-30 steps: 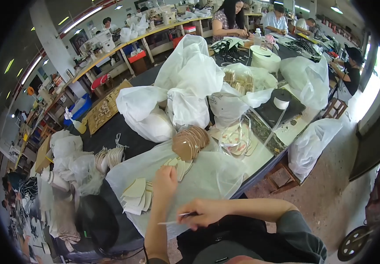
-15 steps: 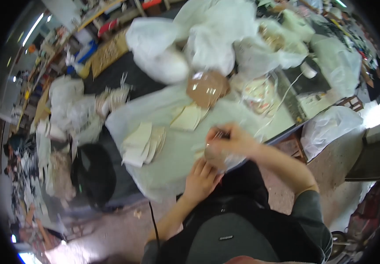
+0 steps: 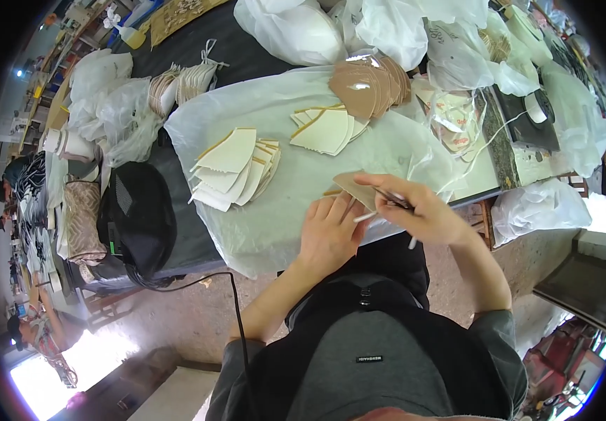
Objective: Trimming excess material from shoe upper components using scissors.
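At the near edge of the plastic-covered table, a tan-brown cut piece (image 3: 353, 186) with a pale underside is held between my hands. My left hand (image 3: 329, 235) has its fingers closed on the piece's near side, with a white strip (image 3: 364, 217) at the fingertips. My right hand (image 3: 421, 212) pinches the piece's right side and also grips a slim dark tool (image 3: 395, 199) whose kind I cannot make out. Beyond lie fanned white cut pieces (image 3: 229, 168) with tan edges, a second white stack (image 3: 327, 130) and a pile of glossy brown pieces (image 3: 366, 88).
White plastic bags (image 3: 387, 31) crowd the table's far side. On the left are a black cap-like item (image 3: 141, 217), tied bundles of pieces (image 3: 187, 84) and a patterned roll (image 3: 83, 217). A white spool (image 3: 534, 109) stands at right. A black cable (image 3: 236, 302) hangs beside my left arm.
My view has shifted, so the table things appear higher. The brown piece, earlier upright and blurred between my hands, now lies flatter, and the dark tool shows more clearly in my right hand.
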Available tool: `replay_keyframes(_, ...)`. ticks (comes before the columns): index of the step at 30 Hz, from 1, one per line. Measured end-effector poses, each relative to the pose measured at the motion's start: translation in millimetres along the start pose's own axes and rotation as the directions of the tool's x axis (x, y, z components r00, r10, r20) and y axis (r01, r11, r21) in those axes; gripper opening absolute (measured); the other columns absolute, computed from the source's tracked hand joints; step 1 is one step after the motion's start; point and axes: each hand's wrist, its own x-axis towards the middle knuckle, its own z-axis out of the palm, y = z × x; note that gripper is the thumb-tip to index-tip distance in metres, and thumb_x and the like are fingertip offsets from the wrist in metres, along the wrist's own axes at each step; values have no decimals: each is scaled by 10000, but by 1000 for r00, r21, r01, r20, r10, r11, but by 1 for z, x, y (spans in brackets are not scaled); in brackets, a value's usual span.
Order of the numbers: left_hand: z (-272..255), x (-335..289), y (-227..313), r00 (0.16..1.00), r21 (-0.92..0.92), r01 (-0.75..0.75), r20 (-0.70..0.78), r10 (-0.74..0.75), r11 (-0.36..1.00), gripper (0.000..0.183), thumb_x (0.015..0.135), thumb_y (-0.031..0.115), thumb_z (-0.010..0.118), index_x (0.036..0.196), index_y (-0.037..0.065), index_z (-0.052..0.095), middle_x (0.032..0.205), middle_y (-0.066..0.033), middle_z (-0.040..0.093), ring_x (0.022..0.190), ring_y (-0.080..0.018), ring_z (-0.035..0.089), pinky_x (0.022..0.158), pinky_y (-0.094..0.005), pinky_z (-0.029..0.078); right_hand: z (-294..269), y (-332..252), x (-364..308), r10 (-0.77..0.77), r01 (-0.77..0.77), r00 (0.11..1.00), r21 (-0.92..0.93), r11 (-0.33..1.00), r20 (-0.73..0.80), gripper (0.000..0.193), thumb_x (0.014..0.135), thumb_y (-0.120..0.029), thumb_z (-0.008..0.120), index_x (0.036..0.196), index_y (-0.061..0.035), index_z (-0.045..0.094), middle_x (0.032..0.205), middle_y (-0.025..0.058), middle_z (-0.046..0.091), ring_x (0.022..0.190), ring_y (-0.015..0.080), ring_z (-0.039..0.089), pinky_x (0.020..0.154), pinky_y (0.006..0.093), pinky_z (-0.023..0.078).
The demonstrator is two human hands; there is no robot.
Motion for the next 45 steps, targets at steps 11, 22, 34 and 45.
replay_keyframes(11, -6, -3, -5, 992, 48, -124, 45, 122, 991, 446, 743, 178, 758, 1141, 11, 642, 1159, -100, 619, 1039, -296, 594, 893, -415, 490, -51, 14, 93, 228, -180, 874, 151, 972, -430, 165, 939, -170, 611, 955, -6, 624, 799, 14, 642, 664, 60, 554, 578, 226, 400)
replay_keyframes(22, -9, -15, 3, 994, 12, -68, -85, 68, 998, 362, 771, 183, 740, 1073, 5, 650, 1154, -109, 613, 1057, -288, 583, 916, -422, 492, 6, 36, 53, 360, -369, 901, 8, 929, -242, 162, 843, -152, 660, 810, 6, 644, 656, -6, 571, 628, 59, 473, 569, 265, 395)
replay_keyframes(34, -2, -22, -5, 999, 54, -11, -36, 13, 998, 346, 798, 186, 715, 1094, 22, 644, 1165, -85, 622, 1053, -259, 577, 943, -423, 472, 13, 32, 58, 343, -347, 938, -95, 933, -56, 146, 879, -96, 603, 801, 28, 603, 603, 29, 594, 464, 93, 587, 454, 245, 453)
replay_keyframes(45, 0, -13, -9, 997, 141, 48, -62, -40, 989, 350, 836, 187, 679, 1128, 7, 607, 1172, -117, 635, 1057, -275, 584, 931, -418, 465, 13, 29, 57, 271, -280, 960, -243, 929, -71, 171, 871, -106, 611, 800, 50, 613, 580, 77, 593, 453, 129, 600, 453, 272, 456)
